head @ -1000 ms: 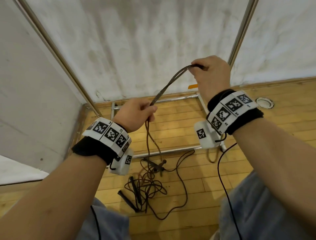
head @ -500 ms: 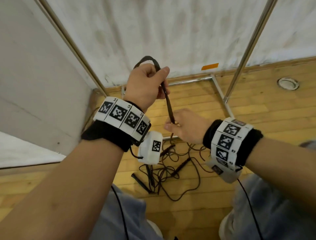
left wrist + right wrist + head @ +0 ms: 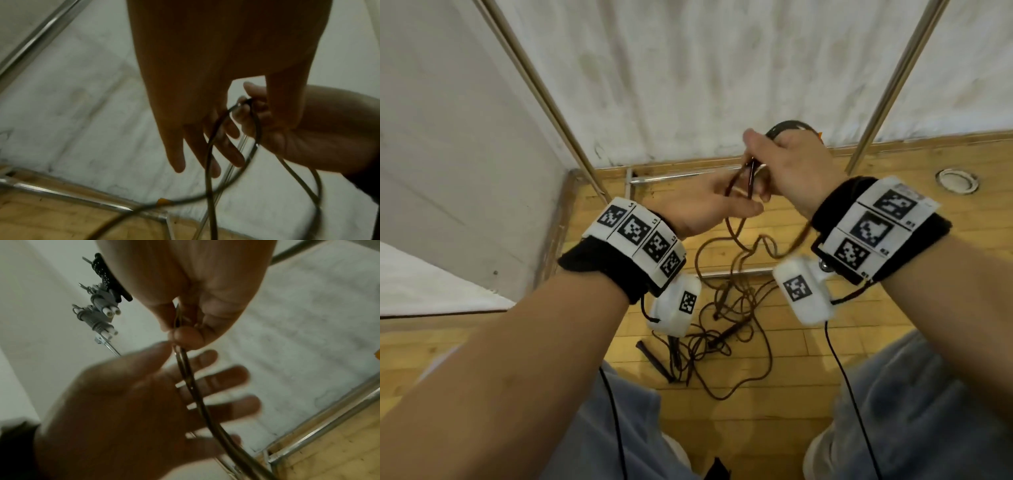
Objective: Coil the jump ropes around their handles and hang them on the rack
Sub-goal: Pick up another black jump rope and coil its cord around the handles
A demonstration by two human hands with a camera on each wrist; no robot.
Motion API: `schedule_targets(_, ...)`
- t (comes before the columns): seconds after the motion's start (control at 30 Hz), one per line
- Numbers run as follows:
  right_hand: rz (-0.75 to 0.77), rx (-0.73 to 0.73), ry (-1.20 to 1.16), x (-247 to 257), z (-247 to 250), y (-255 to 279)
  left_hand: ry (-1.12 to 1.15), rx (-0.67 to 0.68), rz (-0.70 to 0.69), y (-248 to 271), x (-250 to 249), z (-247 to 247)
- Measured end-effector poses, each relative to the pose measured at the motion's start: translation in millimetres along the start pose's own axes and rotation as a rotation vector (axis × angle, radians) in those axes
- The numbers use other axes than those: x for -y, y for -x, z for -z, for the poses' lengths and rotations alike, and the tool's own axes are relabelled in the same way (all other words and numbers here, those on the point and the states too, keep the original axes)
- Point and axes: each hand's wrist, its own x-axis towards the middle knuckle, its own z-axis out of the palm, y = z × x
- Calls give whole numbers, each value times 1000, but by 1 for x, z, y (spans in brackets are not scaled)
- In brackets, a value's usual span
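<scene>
A thin dark brown jump rope (image 3: pixel 736 236) hangs doubled from my right hand (image 3: pixel 787 161), which pinches it between thumb and fingers (image 3: pixel 185 335); a short loop (image 3: pixel 786 124) arches over that hand's top. My left hand (image 3: pixel 714 205) sits just below and left, palm up and fingers straight (image 3: pixel 176 155), with the strands running across them (image 3: pixel 195 394). The rest of the rope trails to a tangled pile (image 3: pixel 722 329) on the wood floor, where dark handles (image 3: pixel 655 359) lie. In the right wrist view, coiled ropes with grey and white handles (image 3: pixel 100 311) hang on the rack.
The rack's slanted metal poles (image 3: pixel 544 99) (image 3: pixel 890 89) rise on both sides, and its base bars (image 3: pixel 688 174) lie on the floor against the white wall. A round floor fitting (image 3: pixel 957 181) sits at the right. My knees in grey trousers (image 3: pixel 911 411) fill the bottom.
The left hand has let go of the rope's top loop and opened below. The right hand has risen from the lower strands and now pinches the doubled rope at the top.
</scene>
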Motion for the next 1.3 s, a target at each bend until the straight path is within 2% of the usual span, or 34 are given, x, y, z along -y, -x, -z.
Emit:
schedule_targets(0.13,-15,-166,-260,10,10,-8,-61,-25,56,-3,7,-10)
schedule_targets(0.2,-25,-276,-314,15,16,-9,-100,-68,11,-1,5,-8)
schedule_targets(0.27,-47,-291,-417,17,20,-8,-72,-156,-49,1,0,-4)
schedule_targets(0.33,-104,-138,-447,16,21,-4,-7,-251,-106,5,-5,1)
schedule_targets(0.47,-159,377,-80,5,8,20,116,-377,-199,11,-21,11)
schedule_targets(0.5,-159,450,-6,3,1,27,141,-388,-213,12,-24,13)
schedule_targets(0.57,-89,487,72,0,-13,38,192,-392,-229,15,-29,13)
schedule_targets(0.63,-27,432,57,0,-22,44,294,-380,-236,17,-33,11)
schedule_targets(0.77,-88,251,-2,1,-23,47,532,-316,-216,19,-41,11)
schedule_targets(0.87,-63,190,93,4,-22,43,681,-271,-211,23,-44,15)
schedule_targets(0.97,6,189,283,10,-19,35,538,-338,-192,24,-42,20)
schedule_targets(1.03,-49,198,169,13,-18,31,399,-341,-133,23,-36,24)
schedule_targets(1.1,-103,150,-66,17,-16,28,311,-207,-52,24,-29,23)
schedule_targets(1.17,-98,38,-192,21,-12,23,159,-71,5,26,-22,17)
schedule_targets(1.23,-85,-67,-271,26,-5,19,54,-12,53,27,-16,6)
schedule_targets(1.3,-102,-145,-381,31,1,15,46,35,74,26,-10,-4)
